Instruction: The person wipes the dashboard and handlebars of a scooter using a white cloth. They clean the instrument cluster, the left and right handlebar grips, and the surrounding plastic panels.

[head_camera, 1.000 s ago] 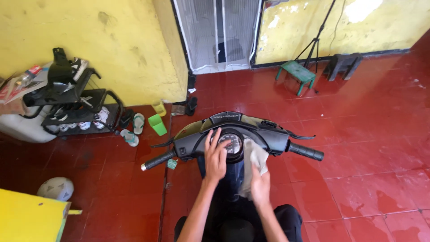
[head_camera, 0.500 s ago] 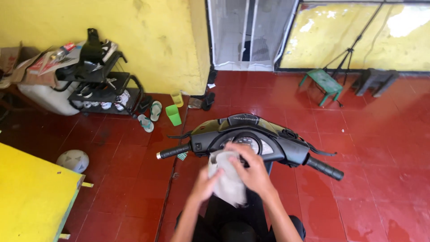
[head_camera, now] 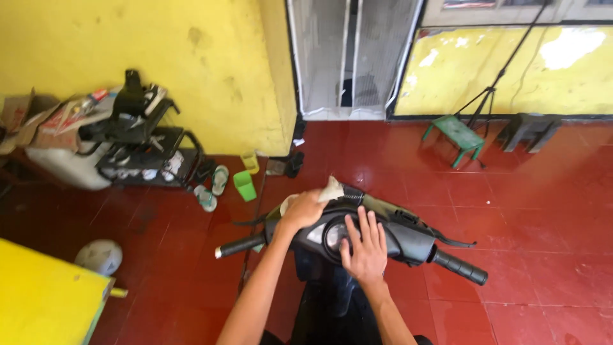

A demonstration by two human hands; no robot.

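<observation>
I look down on a black scooter handlebar [head_camera: 408, 239] with two rubber grips. My left hand [head_camera: 303, 209] presses a pale crumpled cloth [head_camera: 330, 190] against the front left of the handlebar cover. My right hand [head_camera: 365, 245] lies flat, fingers spread, over the round speedometer [head_camera: 333, 235] in the middle of the cover. The left grip [head_camera: 237, 246] and the right grip [head_camera: 461, 267] are both free of hands.
A black shelf rack [head_camera: 143, 144] with clutter stands by the yellow wall at left, with sandals [head_camera: 212, 187] and green cups [head_camera: 244, 185] beside it. A helmet [head_camera: 99, 256] lies near a yellow surface [head_camera: 45, 300]. A green stool [head_camera: 457, 135] stands at the back right on the red tiles.
The cloth went from my right hand to my left hand. The left hand moved it forward to the cover's front left, and my right hand settled flat on the speedometer.
</observation>
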